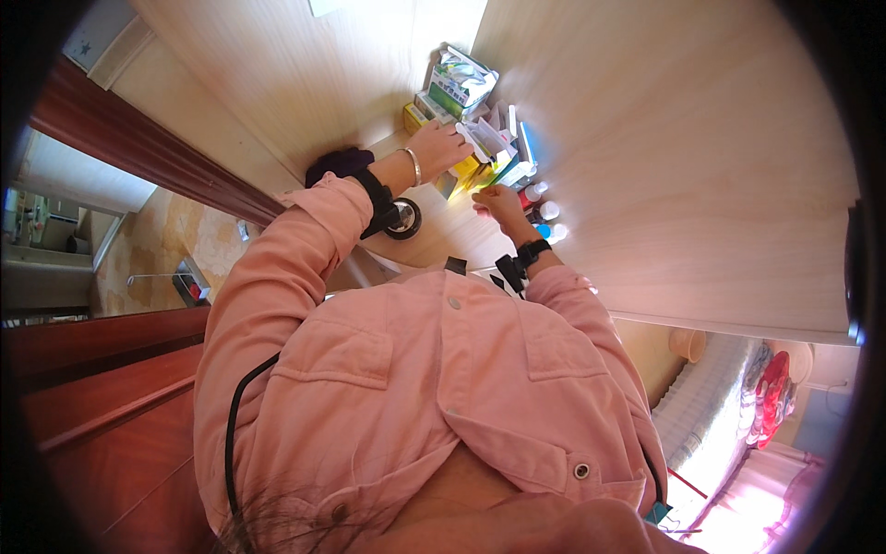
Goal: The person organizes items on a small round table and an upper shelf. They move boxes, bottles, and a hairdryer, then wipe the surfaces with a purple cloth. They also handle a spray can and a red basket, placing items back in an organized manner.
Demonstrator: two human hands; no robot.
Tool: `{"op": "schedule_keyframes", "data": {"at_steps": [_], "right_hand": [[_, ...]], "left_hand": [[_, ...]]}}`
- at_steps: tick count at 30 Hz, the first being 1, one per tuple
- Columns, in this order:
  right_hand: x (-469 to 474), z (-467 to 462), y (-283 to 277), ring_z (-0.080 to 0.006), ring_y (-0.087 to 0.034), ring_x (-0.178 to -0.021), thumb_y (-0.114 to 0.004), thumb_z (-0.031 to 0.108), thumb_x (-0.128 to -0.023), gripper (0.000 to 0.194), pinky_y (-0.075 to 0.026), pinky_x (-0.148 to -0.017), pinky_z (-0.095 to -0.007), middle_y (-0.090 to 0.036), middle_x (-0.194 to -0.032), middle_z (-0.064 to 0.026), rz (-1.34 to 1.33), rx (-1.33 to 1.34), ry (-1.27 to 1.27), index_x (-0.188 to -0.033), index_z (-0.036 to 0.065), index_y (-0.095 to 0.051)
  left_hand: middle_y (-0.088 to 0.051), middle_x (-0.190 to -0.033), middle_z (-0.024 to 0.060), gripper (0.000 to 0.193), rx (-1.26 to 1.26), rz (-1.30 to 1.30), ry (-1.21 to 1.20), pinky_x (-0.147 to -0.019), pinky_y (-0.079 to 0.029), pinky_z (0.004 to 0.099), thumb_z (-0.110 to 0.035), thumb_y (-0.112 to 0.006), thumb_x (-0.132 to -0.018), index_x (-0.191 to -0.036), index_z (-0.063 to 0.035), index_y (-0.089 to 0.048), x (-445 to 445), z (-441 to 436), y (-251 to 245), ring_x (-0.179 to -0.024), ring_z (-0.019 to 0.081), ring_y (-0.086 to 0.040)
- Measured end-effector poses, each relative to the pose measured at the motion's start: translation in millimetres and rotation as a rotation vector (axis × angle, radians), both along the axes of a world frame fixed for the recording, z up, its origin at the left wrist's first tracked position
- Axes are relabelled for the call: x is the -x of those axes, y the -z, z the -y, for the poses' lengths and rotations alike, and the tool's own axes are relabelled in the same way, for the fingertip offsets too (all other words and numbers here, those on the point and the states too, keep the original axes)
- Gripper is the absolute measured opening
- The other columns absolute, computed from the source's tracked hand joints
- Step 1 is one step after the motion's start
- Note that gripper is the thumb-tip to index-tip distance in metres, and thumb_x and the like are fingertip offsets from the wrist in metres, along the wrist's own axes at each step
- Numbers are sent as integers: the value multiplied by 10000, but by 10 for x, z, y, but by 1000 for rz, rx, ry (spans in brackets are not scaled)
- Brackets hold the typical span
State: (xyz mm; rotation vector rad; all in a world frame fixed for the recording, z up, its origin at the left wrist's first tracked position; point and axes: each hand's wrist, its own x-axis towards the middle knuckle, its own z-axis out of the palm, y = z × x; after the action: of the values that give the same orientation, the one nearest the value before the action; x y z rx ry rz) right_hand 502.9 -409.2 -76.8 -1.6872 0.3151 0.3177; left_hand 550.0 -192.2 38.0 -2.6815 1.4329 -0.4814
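Observation:
My left hand point(437, 152), with a silver bangle at its wrist, curls its fingers over the edge of an opened yellow carton point(467, 166); its thumb is hidden. Close to the carton's lower end is my right hand point(500, 206), fingers bent together. Whether anything is pinched there cannot be made out. Around the yellow carton stand other opened cartons point(507, 131) with raised white flaps. A green and white carton point(462, 83) with packets in it stands farther back. Small bottles point(548, 210) with white caps line the right side, beside my right wrist.
The cartons stand on a pale wooden corner shelf point(443, 232) between two wood-grain panels point(664, 152). A round black-rimmed object point(403, 219) sits by my left wrist. Behind that forearm is a dark cloth-like item point(339, 163). A reddish-brown wooden frame point(159, 166) runs along the left.

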Motion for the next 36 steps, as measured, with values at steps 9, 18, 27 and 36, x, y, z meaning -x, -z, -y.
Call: {"op": "schedule_keyframes", "data": {"at_steps": [9,18,27,36], "right_hand": [[144,-139,76,-166,-575,-627,-713,166,-739,432,-475,-556,-291,-617,-776,-68,64,-20,288,-1082,-36,-546],[172,-4,-11,-189,-631,-737,-720,127,-759,483,-526,-634,-282,-619,-851,-100,-93,-44,153,-1128,-99,-505],[-15,29,144,-188,-643,-725,-663,102,-797,311,-537,-634,-281,-636,-840,-134,11,97,165,-1008,-94,-546],[-91,348,-176,-316,-637,-647,-623,214,-834,224,-508,-592,-374,-645,-759,-195,611,1307,-786,-846,-10,-628]], "left_hand": [[-532,-1128,24,494,146,-24,48,-905,-388,392,-217,-719,-697,-1141,-144,-516,15,-73,-29,-1106,195,-487],[-497,-1194,114,621,453,-488,-515,-806,-484,379,-304,-791,-658,-1153,-93,-482,147,-336,-52,-1032,274,-545],[-582,-726,93,589,484,-948,-527,-514,-502,332,-263,-833,-642,-1034,21,-497,-35,-321,370,-579,188,-600],[-632,-991,157,838,464,-1379,-580,-476,-549,307,-261,-863,-581,-1218,62,-426,-304,-158,690,-686,234,-653]]}}
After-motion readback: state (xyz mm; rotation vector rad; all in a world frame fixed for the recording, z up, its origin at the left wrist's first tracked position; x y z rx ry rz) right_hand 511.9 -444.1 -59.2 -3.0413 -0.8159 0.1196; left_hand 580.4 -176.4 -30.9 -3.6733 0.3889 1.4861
